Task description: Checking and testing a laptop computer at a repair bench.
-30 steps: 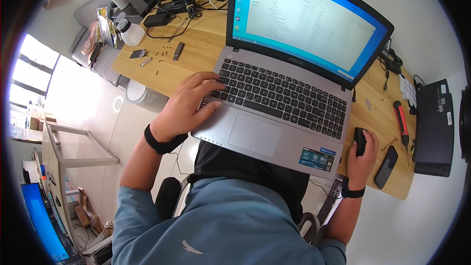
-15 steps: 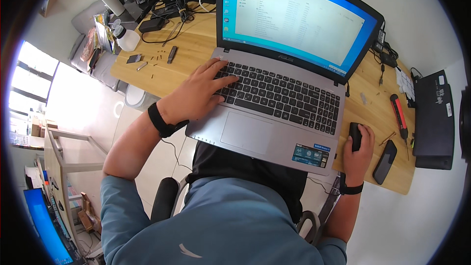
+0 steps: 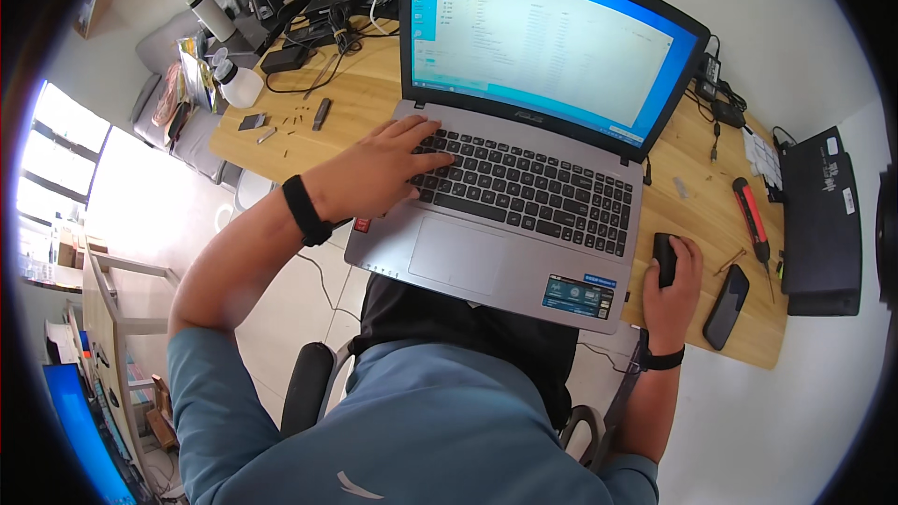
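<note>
A grey laptop (image 3: 505, 285) stands open at the front of the wooden desk, its lit screen (image 3: 552, 47) showing a white file-list window on a blue background. My left hand (image 3: 374, 170) lies over the left end of the black keyboard (image 3: 538, 189), fingers spread and touching keys; the palm hides some of them. To the laptop's right, my right hand (image 3: 675, 295) is curled over a black mouse (image 3: 664, 260) on the desk. Both wrists wear black bands.
Right of the mouse lie a black phone (image 3: 726, 307) and a red-and-black screwdriver (image 3: 751, 221). A dark flat panel (image 3: 821, 224) stands by the wall. Small screws, a USB stick (image 3: 322, 114), a white bottle (image 3: 239, 86) and tangled black cables (image 3: 342, 36) occupy the desk's left side.
The whole view has shifted slightly, so the laptop and desk sit a little further left. A pale panel has appeared at the screen's lower left. Both hands keep their places on keyboard and mouse.
</note>
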Available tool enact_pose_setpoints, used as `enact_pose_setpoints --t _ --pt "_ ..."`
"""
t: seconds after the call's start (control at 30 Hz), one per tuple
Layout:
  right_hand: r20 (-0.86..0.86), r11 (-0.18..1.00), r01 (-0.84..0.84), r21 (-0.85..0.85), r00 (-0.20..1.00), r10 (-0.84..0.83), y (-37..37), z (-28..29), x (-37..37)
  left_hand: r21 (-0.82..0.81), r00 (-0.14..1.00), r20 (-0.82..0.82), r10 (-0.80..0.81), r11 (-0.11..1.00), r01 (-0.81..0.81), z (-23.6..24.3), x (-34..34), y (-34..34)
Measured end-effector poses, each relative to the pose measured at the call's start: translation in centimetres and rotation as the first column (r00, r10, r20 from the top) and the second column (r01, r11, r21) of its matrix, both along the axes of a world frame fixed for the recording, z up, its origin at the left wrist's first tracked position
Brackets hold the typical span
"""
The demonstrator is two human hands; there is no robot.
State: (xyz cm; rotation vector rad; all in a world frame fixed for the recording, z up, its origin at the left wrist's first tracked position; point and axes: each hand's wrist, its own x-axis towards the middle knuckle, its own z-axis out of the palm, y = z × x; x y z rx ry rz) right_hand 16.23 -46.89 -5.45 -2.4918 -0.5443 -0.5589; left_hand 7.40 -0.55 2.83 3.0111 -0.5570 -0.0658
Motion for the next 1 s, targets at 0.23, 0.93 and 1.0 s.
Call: enact_pose_setpoints --t 0.23,0.93,1.0 --pt "-0.039 0.998 0.034 0.044 0.999 -0.032 -0.4 -0.4 -0.3 -0.356 0.975 -0.137 0.176 0.910 -0.214 0.5 -3.4 1.2" --pt "0.036 1.000 -0.002 -0.019 0.999 0.003 -0.6 -0.5 -0.2 -0.802 0.804 0.054 0.593 0.505 -0.319 -8.5 -4.7 3.1" --pt "0.032 0.999 -0.011 -0.033 0.999 0.012 -0.5 -0.6 -0.1 -0.789 0.788 0.077 0.611 0.520 -0.327 -8.4 -4.8 3.1"
